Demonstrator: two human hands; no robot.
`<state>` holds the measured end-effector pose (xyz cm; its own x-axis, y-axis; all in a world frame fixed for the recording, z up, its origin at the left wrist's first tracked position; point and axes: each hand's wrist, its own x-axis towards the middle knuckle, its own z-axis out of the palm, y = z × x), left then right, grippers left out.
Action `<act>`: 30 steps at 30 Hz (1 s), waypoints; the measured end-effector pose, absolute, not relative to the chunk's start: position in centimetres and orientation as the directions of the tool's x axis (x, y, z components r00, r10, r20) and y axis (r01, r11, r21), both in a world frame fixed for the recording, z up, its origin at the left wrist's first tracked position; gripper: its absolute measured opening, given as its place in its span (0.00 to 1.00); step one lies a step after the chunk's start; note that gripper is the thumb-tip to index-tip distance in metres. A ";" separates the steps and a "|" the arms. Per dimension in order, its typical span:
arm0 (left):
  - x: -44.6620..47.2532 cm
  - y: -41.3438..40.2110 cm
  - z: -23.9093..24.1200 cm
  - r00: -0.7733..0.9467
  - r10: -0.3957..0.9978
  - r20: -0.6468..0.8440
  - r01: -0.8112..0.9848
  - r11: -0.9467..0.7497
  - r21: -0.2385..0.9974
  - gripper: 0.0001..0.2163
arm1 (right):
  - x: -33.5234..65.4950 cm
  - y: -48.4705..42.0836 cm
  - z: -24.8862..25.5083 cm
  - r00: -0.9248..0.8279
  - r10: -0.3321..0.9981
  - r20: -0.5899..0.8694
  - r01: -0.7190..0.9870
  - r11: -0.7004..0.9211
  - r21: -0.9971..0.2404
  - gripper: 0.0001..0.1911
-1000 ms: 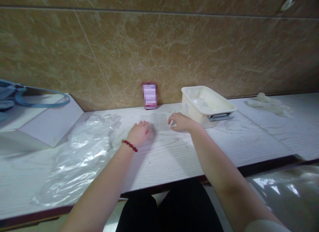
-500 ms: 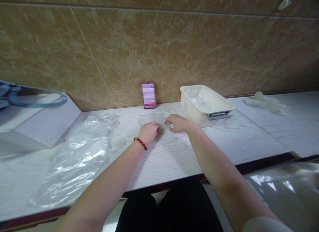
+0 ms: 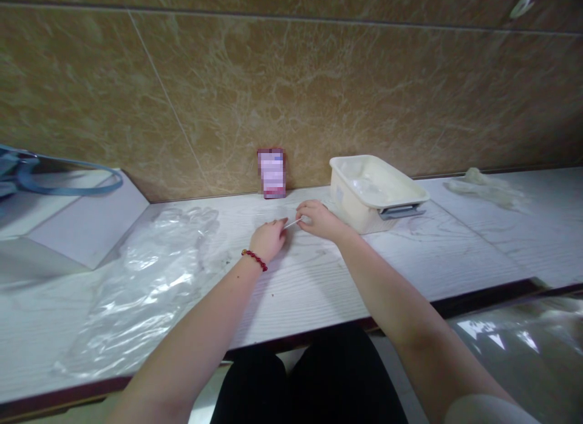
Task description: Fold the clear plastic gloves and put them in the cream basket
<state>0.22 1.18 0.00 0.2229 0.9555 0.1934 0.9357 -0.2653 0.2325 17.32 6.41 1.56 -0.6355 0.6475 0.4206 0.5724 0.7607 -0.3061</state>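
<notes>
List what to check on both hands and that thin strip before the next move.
1. Right hand pinches one end of the thin pale strip: ok.
2. Left hand meets the other end; grip closed on it: cannot tell.
3. Strip raised off the counter: cannot tell.
4. White tray close to the right hand but apart: ok.
5. Clear plastic sheets lie apart from the left hand: ok.
</notes>
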 end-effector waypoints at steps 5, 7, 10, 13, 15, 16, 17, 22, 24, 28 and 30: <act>-0.7 0.9 1.1 0.116 0.964 0.241 0.847 -0.222 0.482 0.16 | 17.2 5.5 2.7 -0.517 0.682 0.518 0.448 0.731 -0.515 0.21; -1.3 0.3 2.0 0.007 0.971 0.239 0.672 -0.181 0.718 0.15 | 17.3 5.5 3.0 -0.412 0.754 0.511 0.348 0.649 -0.677 0.33; -2.2 -0.6 3.8 -0.054 0.998 0.017 0.114 -0.011 0.993 0.13 | 17.5 5.7 3.0 -0.379 0.854 0.357 0.084 0.416 -0.905 0.34; -2.9 -0.9 5.1 0.017 0.984 -0.179 -0.323 0.175 0.930 0.11 | 17.2 5.8 2.5 -0.537 0.840 0.079 -0.074 0.046 -0.996 0.23; -3.2 -0.9 5.3 0.036 0.968 -0.249 -0.418 0.241 0.876 0.09 | 16.9 5.6 2.1 -0.633 0.772 -0.056 -0.081 -0.138 -0.987 0.18; -3.2 -0.8 5.2 0.050 0.958 -0.284 -0.430 0.277 0.859 0.08 | 16.6 5.5 1.9 -0.662 0.743 -0.094 -0.075 -0.191 -0.979 0.16; -3.3 -0.7 5.0 0.072 0.945 -0.320 -0.431 0.319 0.844 0.08 | 16.4 5.3 1.7 -0.681 0.722 -0.122 -0.065 -0.226 -0.972 0.13; -3.8 0.0 3.6 0.185 0.895 -0.405 -0.418 0.445 0.792 0.09 | 15.7 5.1 1.1 -0.679 0.698 -0.226 0.018 -0.293 -0.956 0.08; -4.1 0.2 3.2 0.223 0.896 -0.383 -0.413 0.443 0.796 0.11 | 15.7 5.2 1.1 -0.661 0.711 -0.239 0.012 -0.309 -0.951 0.08; -4.7 0.6 2.6 0.223 0.921 -0.319 -0.396 0.385 0.834 0.16 | 15.9 5.2 1.5 -0.634 0.744 -0.210 -0.036 -0.300 -0.953 0.09; -4.9 0.7 2.5 0.217 0.929 -0.301 -0.384 0.365 0.848 0.17 | 15.9 5.2 1.8 -0.609 0.770 -0.192 -0.063 -0.288 -0.956 0.10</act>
